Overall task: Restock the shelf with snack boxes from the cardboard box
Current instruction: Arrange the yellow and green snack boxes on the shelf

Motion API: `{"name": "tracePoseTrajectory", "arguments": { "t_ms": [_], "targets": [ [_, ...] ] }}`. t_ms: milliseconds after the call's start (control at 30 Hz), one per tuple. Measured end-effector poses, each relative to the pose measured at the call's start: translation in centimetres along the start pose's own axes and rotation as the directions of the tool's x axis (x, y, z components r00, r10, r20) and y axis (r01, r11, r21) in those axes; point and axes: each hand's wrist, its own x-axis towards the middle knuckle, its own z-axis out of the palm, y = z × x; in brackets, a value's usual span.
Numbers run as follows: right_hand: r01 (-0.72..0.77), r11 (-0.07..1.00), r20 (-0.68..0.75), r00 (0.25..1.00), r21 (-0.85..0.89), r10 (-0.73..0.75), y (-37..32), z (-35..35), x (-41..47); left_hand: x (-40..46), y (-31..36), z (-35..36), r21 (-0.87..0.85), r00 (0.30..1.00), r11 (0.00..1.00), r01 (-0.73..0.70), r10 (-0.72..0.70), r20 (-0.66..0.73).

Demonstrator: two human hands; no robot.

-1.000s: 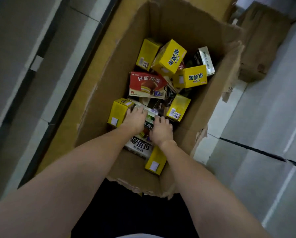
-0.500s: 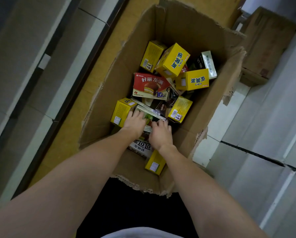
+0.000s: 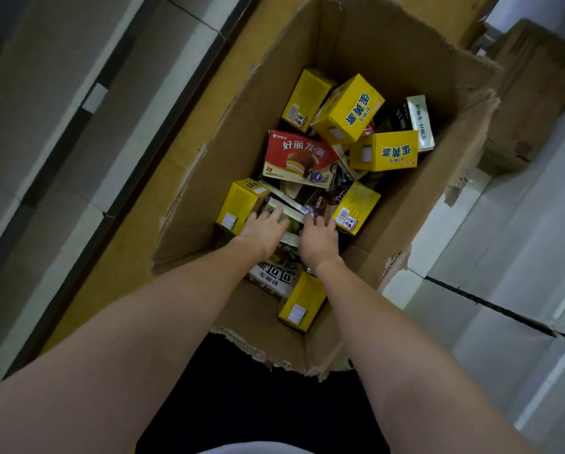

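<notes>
An open cardboard box stands on the floor below me, filled with several snack boxes. Yellow boxes lie at the back, sides and front, and a red pie box is in the middle. Both my arms reach down into the carton. My left hand rests with spread, straight fingers on a green-and-white snack box beside a yellow box. My right hand holds the same box's right end, fingertips curled over its edge. A black-and-white box lies under my wrists.
Pale shelf boards with dark edges run along the left. A second cardboard carton sits at the upper right. Grey floor tiles lie on the right. The carton's front rim is torn.
Both hands have slid a little farther forward onto the green-and-white box, the left fingers spreading over its top. The view has shifted slightly.
</notes>
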Motion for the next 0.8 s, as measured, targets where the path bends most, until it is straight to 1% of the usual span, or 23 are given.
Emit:
{"name": "tracePoseTrajectory", "arguments": {
  "t_ms": [67, 167, 233, 267, 333, 367, 433, 500, 633, 800],
  "targets": [
    [0.005, 0.999, -0.035, 0.999, -0.033, -0.006, -0.2, -0.1, 0.3, -0.4, -0.2, 0.5, -0.006, 0.999, 1.0, 0.0, 0.0, 0.039],
    [0.031, 0.996, -0.046, 0.998, -0.083, -0.035, -0.6, -0.6, 0.5, -0.9, -0.4, 0.8, -0.003, 0.996, 1.0, -0.002, 0.002, 0.084],
    [0.051, 0.993, -0.033, 0.998, -0.109, -0.055, -1.0, -0.7, 0.5, -1.1, -0.3, 0.9, -0.001, 0.996, 1.0, -0.009, 0.009, 0.089],
    [0.059, 0.993, -0.004, 0.998, -0.098, -0.06, -1.3, -0.7, 0.5, -1.4, -0.1, 0.9, 0.005, 0.996, 1.0, -0.016, 0.016, 0.092],
    [0.064, 0.998, 0.078, 0.995, -0.001, -0.063, -1.8, -0.9, 0.3, -2.0, 0.4, 1.0, -0.026, 0.993, 1.0, -0.017, 0.02, 0.118],
    [0.065, 0.997, 0.106, 0.992, 0.041, -0.069, -1.9, -1.1, 0.1, -2.4, 0.6, 1.0, -0.075, 0.991, 0.997, -0.001, 0.012, 0.134],
    [0.08, 0.995, 0.112, 0.99, 0.062, -0.087, -2.3, -1.9, -0.3, -3.3, 0.9, 0.7, -0.163, 0.99, 0.986, 0.039, -0.016, 0.14],
    [0.093, 0.994, 0.1, 0.99, 0.058, -0.098, -2.8, -3.3, -0.8, -4.1, 0.7, -0.2, -0.176, 0.994, 0.982, 0.064, -0.047, 0.101],
    [0.079, 0.997, 0.1, 0.992, 0.017, -0.08, -4.7, -7.3, -2.4, -6.3, -0.6, -3.1, -0.173, 0.995, 0.981, 0.092, -0.099, -0.032],
    [0.008, 0.999, -0.017, 1.0, -0.045, -0.009, -7.6, -13.5, -5.3, -10.5, -2.6, -8.3, -0.334, 0.987, 0.936, 0.111, -0.143, -0.073]
  ]
}}
